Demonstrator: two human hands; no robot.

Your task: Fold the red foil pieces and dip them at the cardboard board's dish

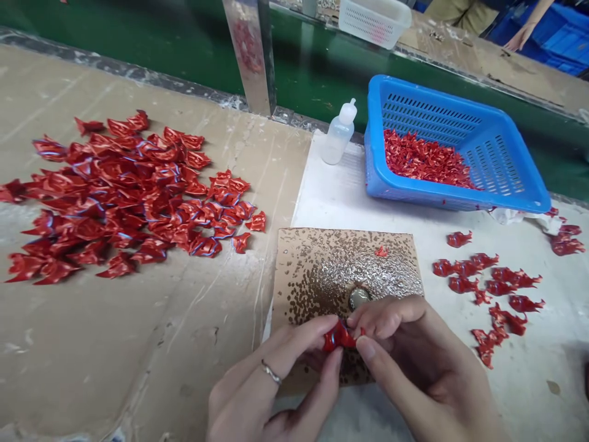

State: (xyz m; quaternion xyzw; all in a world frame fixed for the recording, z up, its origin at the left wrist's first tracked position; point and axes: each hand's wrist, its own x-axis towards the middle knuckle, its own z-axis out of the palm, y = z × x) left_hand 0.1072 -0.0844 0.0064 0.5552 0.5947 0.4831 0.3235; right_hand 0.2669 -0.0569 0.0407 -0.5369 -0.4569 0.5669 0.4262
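Both my hands meet at the bottom centre over a cardboard square spotted with dried glue. My left hand, with a ring on one finger, pinches a small shiny red foil piece between thumb and forefinger. My right hand grips the same piece from the right with its fingertips. A small round blob of glue sits on the cardboard just above my fingers.
A large spread of red foil pieces covers the cardboard-lined table at left. Several smaller red pieces lie at right. A blue basket holds more red pieces, beside a small squeeze bottle. A white basket and another person's hand are beyond.
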